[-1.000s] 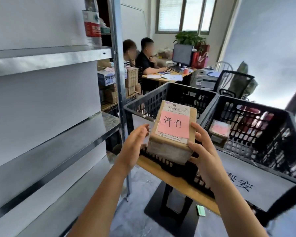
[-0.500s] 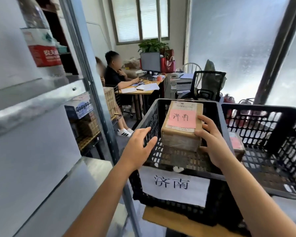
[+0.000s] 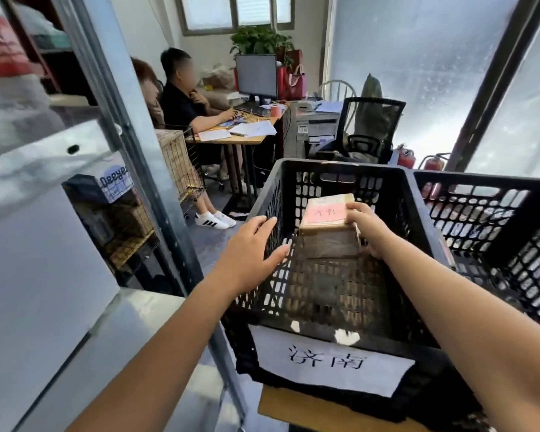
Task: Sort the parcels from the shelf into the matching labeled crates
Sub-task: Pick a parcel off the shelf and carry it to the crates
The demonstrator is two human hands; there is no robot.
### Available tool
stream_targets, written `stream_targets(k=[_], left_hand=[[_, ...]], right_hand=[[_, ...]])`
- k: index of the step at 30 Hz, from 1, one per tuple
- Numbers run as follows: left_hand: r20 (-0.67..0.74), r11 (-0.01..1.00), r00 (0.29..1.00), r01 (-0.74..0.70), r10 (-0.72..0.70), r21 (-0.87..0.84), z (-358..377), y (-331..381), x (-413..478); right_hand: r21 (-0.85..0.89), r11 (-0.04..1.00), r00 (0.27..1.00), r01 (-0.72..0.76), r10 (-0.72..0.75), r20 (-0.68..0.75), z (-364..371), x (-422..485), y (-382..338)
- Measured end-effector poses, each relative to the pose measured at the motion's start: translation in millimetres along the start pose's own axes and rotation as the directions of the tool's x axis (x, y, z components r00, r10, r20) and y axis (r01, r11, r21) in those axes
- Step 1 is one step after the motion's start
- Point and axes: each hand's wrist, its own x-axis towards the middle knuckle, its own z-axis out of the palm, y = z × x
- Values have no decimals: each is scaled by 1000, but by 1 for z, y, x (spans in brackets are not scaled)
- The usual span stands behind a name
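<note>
A brown cardboard parcel (image 3: 328,235) with a pink handwritten note on top is inside the black plastic crate (image 3: 334,173), low near its mesh floor. My right hand (image 3: 367,227) grips the parcel's right side, fingers curled over its top edge. My left hand (image 3: 250,254) hovers with relaxed fingers at the crate's left wall, apart from the parcel. A white paper label (image 3: 328,360) with handwritten characters hangs on the crate's near wall.
A second black crate (image 3: 493,219) stands to the right. The metal shelf rack (image 3: 116,126) rises at the left, with boxes on its far shelves. Beyond, two people sit at a desk (image 3: 240,132) with a monitor; an office chair (image 3: 371,129) stands behind the crates.
The parcel has gone from in front of the crates down into the labelled crate. My left hand let go of it and drew back to the left wall.
</note>
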Motion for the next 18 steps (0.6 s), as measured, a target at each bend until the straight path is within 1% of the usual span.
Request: stream_targets(k=[2,5,6,9,12,18], left_hand=[[32,998,999,0,-2,55,1,0,15],[95,990,995,-17,4,138,7,3,46],[108,989,994,-20,4,147,9,3,57],[109,986,994,-7,-11,165,17,1,90],[132,982,991,-13,-12,187,25,1,111],[133,969,991,-3,-31,248,35,-14,134]], right_hand=[[-29,1000,999,-3,2,-39,4,45,27],[-18,998,998,-59,59,-13,22,102,69],[-23,998,998,-58,58,-3,29,100,70],[-76,997,998,-16,12,-54,41,83,57],[-101,995,999,3,-8,-47,45,96,69],[-73,997,999,-34,33,-14,65,130,94]])
